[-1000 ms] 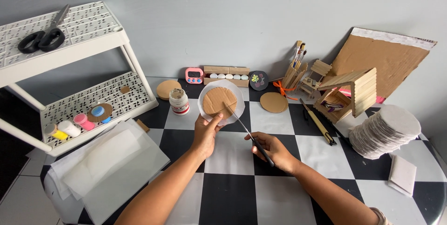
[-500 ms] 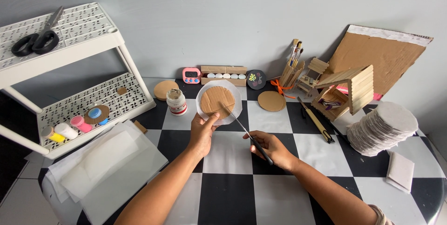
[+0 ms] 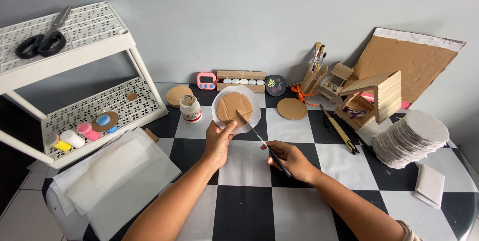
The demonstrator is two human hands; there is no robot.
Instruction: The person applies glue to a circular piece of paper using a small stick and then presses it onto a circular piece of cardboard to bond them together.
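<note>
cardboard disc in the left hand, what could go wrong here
The left hand pinches only the lower edge of the cardboard disc on its white paper round, so the brush in the right hand might push it askew. The open glue jar beside that hand could get knocked.

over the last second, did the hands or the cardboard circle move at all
Hardly. The left hand holds the cardboard circle on its white paper backing as before, raised above the table. The right hand keeps its grip on the thin tool, its tip on the circle, perhaps shifted a touch. Nothing was picked up or let go. The jar, rack and paper stack stayed put.
</note>
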